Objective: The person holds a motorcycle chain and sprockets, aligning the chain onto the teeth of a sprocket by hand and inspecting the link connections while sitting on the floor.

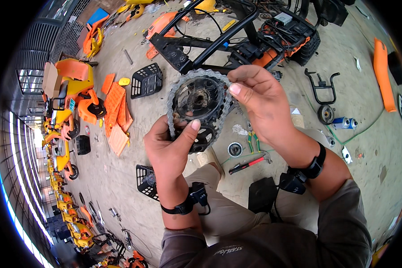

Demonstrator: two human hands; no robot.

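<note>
My left hand (167, 149) grips a dark, greasy sprocket assembly (194, 98) from its lower left, thumb across the front. A chain (177, 82) runs in a loop around the sprocket's rim. At the upper right my right hand (259, 105) pinches the chain between thumb and fingers, beside the sprocket. Below on the floor lie green-handled pliers (253, 140), a red-and-black hammer (248, 163) and a small round ring-shaped part (235, 149).
A black scooter frame (205, 44) stands ahead. Black baskets (145, 80), orange panels (116, 107), a black tube bracket (321, 87) and spray cans (344, 123) lie around me. A row of yellow scooters (67, 178) lines the left, and a long orange panel (382, 73) lies right.
</note>
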